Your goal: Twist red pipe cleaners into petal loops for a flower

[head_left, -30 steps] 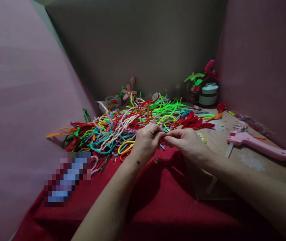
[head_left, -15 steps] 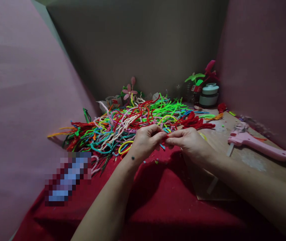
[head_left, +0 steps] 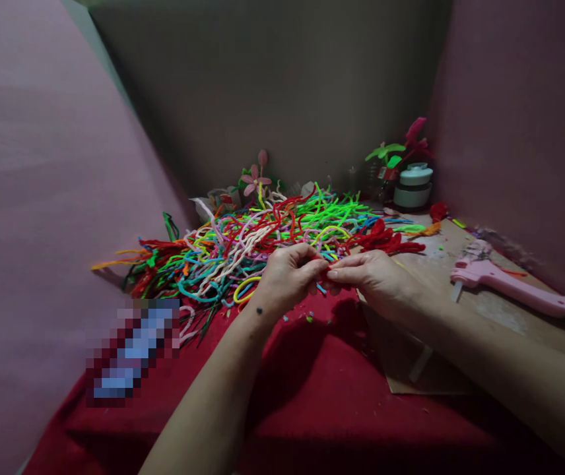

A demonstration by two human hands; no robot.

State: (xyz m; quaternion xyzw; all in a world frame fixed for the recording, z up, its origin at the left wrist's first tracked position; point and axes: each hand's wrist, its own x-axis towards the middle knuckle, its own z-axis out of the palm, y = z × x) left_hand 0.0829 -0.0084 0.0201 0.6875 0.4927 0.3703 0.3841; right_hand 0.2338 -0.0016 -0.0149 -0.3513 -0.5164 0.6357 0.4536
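Left hand: the left hand (head_left: 287, 277) is up over the red cloth (head_left: 322, 396), thumb and fingertips pinched tight on one end of a short red pipe cleaner piece (head_left: 325, 272).
Right hand: the right hand (head_left: 371, 277) meets it from the other side, thumb and forefinger clamped on the same piece, fingertips of both hands almost touching.
Piece, place: held in the air just in front of the pipe cleaner pile (head_left: 263, 244), above the near edge of the cloth.
Piece, axis: what shows runs left to right between the two pinches, roughly level; most of it is hidden by fingers, so which end leads I cannot tell.
Jar: a white-lidded jar (head_left: 412, 186) sits at the back right corner, lid on, contents hidden.
Bottle: a clear bottle (head_left: 379, 181) just left of the jar, green leaves and a magenta flower rising from it.
Pile: a loose heap of red, green, blue, yellow and cream lengths on the table (head_left: 441, 264).
Glue gun: a pink glue gun (head_left: 510, 287) lies on its side, well right of the hands.
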